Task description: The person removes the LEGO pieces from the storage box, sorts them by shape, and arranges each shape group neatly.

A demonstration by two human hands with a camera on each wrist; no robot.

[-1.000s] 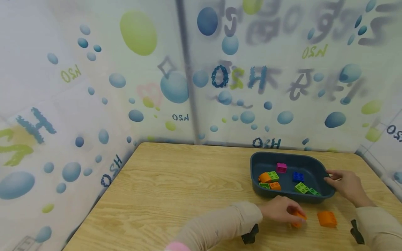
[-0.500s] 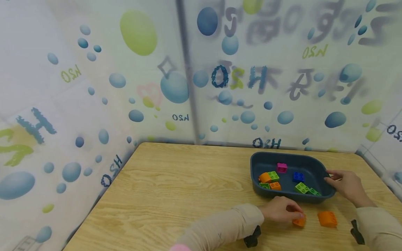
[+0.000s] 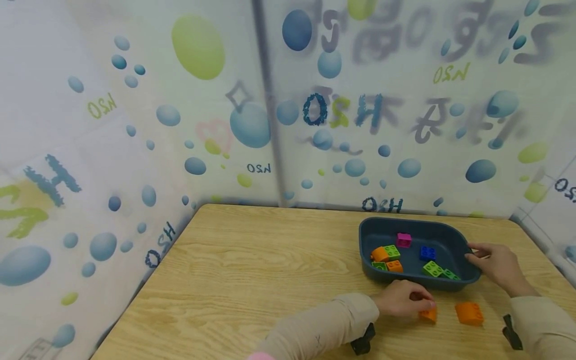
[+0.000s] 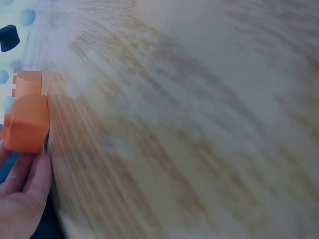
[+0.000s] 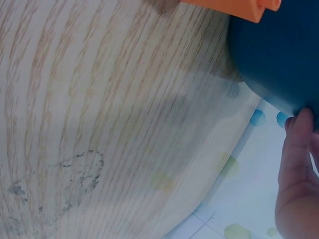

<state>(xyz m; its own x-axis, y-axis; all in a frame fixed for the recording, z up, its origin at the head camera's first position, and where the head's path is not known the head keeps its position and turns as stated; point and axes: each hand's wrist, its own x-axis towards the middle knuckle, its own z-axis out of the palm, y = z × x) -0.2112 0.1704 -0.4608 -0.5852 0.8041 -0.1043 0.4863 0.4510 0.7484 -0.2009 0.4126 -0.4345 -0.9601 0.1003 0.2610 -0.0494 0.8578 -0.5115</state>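
In the head view my left hand (image 3: 402,299) pinches an orange toy brick (image 3: 429,314) on the table, its thumb over the brick's upper side. The left wrist view shows that curved orange brick (image 4: 29,124) at the fingertips. A second curved orange brick (image 3: 469,313) lies just to its right, its studs facing right. My right hand (image 3: 497,267) grips the right rim of a dark blue basin (image 3: 418,284), thumb and fingers at the edge. The right wrist view has the right hand's fingers (image 5: 299,149) against the basin's wall (image 5: 279,59).
Inside the basin lie a pink brick (image 3: 403,240), a blue brick (image 3: 427,253), and several green and orange bricks. The wooden table (image 3: 252,270) extends to the left. A patterned wall sheet (image 3: 288,150) stands behind the table.
The orange brick under my left hand has turned and been lowered, so more of it shows below the thumb. My right hand and the basin stay in place.
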